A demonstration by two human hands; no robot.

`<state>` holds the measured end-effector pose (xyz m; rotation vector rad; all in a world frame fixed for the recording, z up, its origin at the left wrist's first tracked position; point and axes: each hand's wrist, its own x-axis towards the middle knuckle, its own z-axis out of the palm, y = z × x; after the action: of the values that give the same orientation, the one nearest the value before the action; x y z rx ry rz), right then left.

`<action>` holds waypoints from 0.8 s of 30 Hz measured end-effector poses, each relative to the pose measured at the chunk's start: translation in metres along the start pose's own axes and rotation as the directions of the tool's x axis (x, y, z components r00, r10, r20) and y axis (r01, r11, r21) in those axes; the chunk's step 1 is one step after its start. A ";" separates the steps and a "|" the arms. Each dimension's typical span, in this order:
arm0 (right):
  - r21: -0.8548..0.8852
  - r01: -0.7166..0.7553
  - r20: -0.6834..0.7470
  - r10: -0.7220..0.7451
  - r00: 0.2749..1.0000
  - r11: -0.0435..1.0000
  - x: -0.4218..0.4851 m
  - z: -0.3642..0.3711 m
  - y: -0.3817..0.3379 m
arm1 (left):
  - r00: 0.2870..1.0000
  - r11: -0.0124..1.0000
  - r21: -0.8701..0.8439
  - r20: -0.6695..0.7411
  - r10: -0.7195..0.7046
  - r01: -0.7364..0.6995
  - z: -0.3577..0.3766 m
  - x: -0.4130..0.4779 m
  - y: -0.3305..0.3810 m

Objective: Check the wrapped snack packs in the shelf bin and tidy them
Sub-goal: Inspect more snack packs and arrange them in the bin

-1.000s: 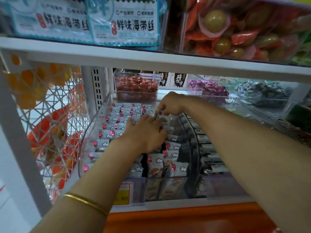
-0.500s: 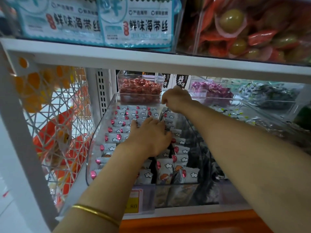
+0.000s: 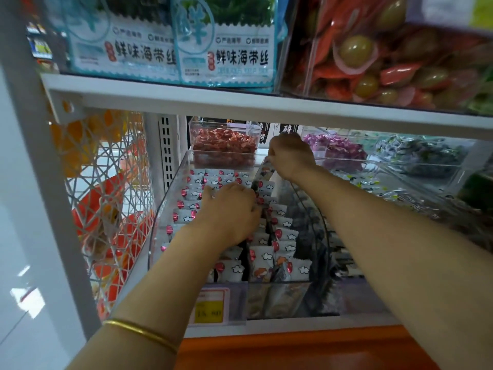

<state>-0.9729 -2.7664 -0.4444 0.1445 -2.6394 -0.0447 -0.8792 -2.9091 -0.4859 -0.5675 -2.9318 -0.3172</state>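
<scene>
Clear plastic bin (image 3: 166,198), and my right hand (image 3: 292,156) has now lifted one snack pack (image 3: 264,172) from the back row, fingers pinched on its top so it hangs just below them. Under my left hand (image 3: 229,212), fingers straight and together, the packed rows (image 3: 282,233) stay pressed flat.

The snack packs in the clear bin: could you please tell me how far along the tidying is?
Done: the left rows stand in neat lines. In hand: the right hand pinches one lifted pack at the back, while the left hand presses on the middle rows. Left: front packs lean unevenly in the bin.
</scene>
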 end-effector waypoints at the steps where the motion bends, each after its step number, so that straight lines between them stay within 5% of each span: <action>1: 0.002 -0.008 -0.077 0.008 0.997 1.000 -0.008 -0.007 0.001 | 0.999 1.000 -0.019 -0.047 -0.007 0.006 -0.003 -0.004 0.001; 5: 0.134 -0.007 -0.308 0.049 0.950 0.991 -0.055 -0.034 0.007 | 0.976 0.977 -0.212 -0.210 -0.052 0.006 -0.011 -0.022 0.007; 10: 0.607 -0.070 -0.323 0.327 0.888 0.791 -0.125 -0.064 0.004 | 0.938 0.877 -0.479 -0.319 -0.138 -0.033 -0.020 -0.047 0.015; 14: 0.864 -0.142 -0.123 0.474 0.872 0.484 -0.169 -0.072 -0.002 | 0.980 0.752 -0.659 -0.173 -0.104 -0.036 -0.023 -0.066 0.023; 20: 0.985 -0.162 0.117 0.451 0.885 0.062 -0.199 -0.076 -0.002 | 0.991 0.373 -0.928 -0.031 -0.133 0.021 -0.025 -0.076 0.019; 24: 0.987 -0.152 0.161 0.413 0.897 -0.055 -0.204 -0.074 0.000 | 0.988 0.213 -0.975 0.033 -0.149 0.064 -0.023 -0.076 0.017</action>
<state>-0.7596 -2.7446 -0.4760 0.0239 -1.8154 1.9820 -0.8008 -2.9253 -0.4737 -0.3849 -2.2624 -2.2547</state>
